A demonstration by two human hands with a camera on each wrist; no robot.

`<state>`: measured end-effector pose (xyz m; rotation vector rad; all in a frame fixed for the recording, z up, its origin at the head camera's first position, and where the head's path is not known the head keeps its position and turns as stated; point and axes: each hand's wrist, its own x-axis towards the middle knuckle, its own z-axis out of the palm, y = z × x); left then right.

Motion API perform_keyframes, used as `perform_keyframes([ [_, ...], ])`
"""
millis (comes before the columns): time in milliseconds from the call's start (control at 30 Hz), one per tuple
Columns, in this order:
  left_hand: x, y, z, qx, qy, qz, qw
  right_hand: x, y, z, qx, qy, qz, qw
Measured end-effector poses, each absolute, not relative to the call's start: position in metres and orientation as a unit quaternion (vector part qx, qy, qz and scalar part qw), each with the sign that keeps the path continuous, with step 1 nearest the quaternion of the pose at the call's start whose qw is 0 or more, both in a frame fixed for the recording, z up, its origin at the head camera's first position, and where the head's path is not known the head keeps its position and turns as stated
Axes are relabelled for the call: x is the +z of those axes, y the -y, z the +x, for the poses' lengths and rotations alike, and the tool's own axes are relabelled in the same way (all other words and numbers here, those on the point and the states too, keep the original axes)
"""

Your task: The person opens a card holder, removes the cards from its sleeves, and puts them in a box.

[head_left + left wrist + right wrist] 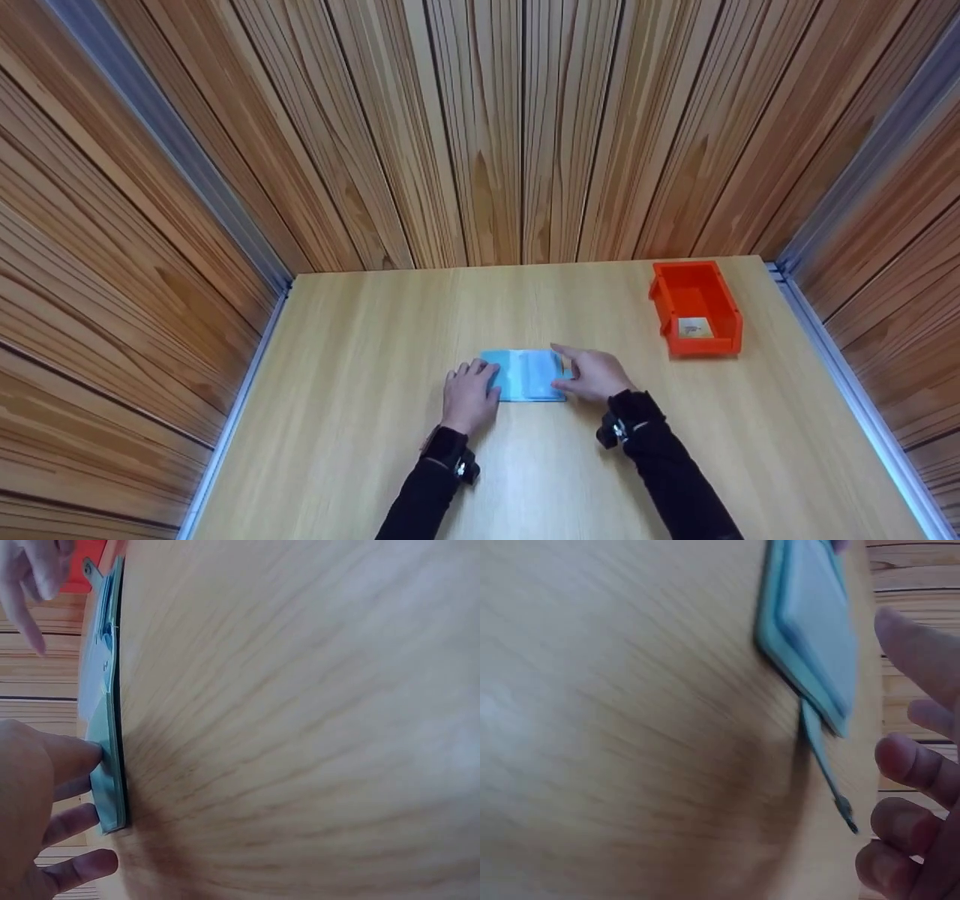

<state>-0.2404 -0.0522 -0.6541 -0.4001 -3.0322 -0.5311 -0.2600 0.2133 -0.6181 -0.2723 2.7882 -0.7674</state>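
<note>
A light blue wallet [525,375] lies unfolded on the table, with pale inner panels facing up. In the right wrist view, a narrow snap strap [825,754] sticks out from its edge. My left hand [471,394] rests at the left end of the wallet; the left wrist view shows a digit pressing on that panel [109,765] while other fingers lie loosely by its edge. My right hand [596,373] is at the right end, thumb and forefinger spread apart. In the right wrist view its fingers [904,825] stand clear of the wallet, holding nothing.
An orange-red bin [697,346] with a pale label stands at the back right of the wooden table [360,420]. Wood-panelled walls [480,135] enclose the back and both sides, with metal strips [232,420] along the table's sides.
</note>
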Motion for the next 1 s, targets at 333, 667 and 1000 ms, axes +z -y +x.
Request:
perform_keyframes([
  [333,-0.658,0.054,-0.24,-0.177,0.976,-0.128,0.021,-0.636,-0.203,-0.258,-0.209,-0.963,-0.113,0.129],
  [667,-0.657,0.054,-0.242,-0.183,0.974,-0.13,0.011,-0.648,-0.206,-0.263,-0.254,-0.954,-0.106,0.117],
  [1000,-0.656,0.054,-0.242,-0.199,0.972,-0.126,0.003,-0.653,-0.198,-0.264,-0.323,-0.939,-0.12,0.007],
])
